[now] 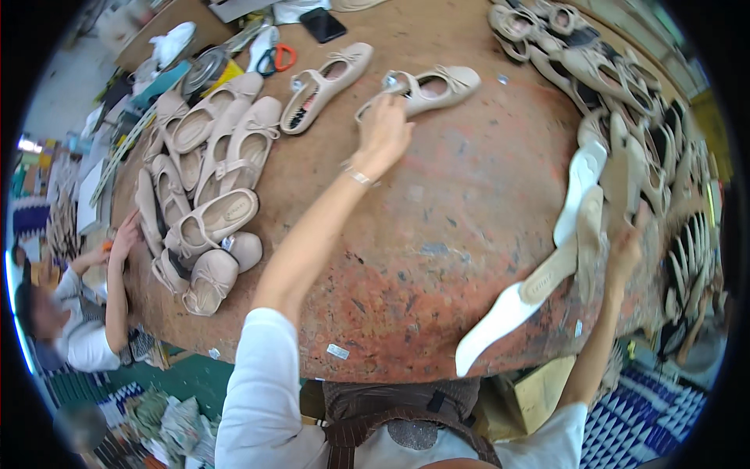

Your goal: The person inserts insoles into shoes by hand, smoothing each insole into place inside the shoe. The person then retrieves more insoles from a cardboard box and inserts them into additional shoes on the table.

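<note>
Two hands are out over our worn table [437, 258]. Our left hand [384, 129] reaches to twelve o'clock, fingers curled down onto the heel strap of a beige shoe [437, 86]; how firmly they grip we cannot tell. Our right hand [629, 242], at three o'clock, pinches an insole [594, 234] beside white insoles [504, 313]. Shoes [207, 176] pile at nine o'clock.
</note>
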Demonstrator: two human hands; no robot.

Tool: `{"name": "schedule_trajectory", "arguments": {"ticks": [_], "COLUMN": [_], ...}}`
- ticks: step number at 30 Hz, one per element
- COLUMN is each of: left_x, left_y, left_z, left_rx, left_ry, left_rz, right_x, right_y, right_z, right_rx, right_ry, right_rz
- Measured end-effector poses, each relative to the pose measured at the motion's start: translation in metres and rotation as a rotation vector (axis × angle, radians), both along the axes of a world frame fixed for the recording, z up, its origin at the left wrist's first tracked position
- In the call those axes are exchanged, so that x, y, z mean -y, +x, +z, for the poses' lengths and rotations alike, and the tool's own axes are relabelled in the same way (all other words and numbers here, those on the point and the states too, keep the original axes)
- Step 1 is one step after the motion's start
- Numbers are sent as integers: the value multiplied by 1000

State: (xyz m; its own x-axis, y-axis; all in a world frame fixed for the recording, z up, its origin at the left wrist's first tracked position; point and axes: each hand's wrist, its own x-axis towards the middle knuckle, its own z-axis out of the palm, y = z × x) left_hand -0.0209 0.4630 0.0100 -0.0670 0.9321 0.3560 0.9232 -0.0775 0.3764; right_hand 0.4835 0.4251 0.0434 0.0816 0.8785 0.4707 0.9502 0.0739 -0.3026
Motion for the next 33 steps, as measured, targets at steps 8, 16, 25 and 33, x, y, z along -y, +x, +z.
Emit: {"name": "schedule_trajectory", "arguments": {"ticks": [8, 16, 25, 33], "left_x": [78, 372, 470, 479], "left_y": [-3, 6, -1, 6], "left_z": [48, 72, 30, 10], "left_rx": [344, 333, 334, 673], "left_ry": [-74, -172, -16, -39], "left_rz": [-87, -112, 157, 764], "right_x": [81, 189, 271, 289], "right_y": [-86, -138, -263, -270], "right_z": [124, 93, 69, 58], "right_rx": [-1192, -1610, -1547, -751], "right_ry": [98, -564, -849, -587], "right_rz": [353, 863, 745, 848]}}
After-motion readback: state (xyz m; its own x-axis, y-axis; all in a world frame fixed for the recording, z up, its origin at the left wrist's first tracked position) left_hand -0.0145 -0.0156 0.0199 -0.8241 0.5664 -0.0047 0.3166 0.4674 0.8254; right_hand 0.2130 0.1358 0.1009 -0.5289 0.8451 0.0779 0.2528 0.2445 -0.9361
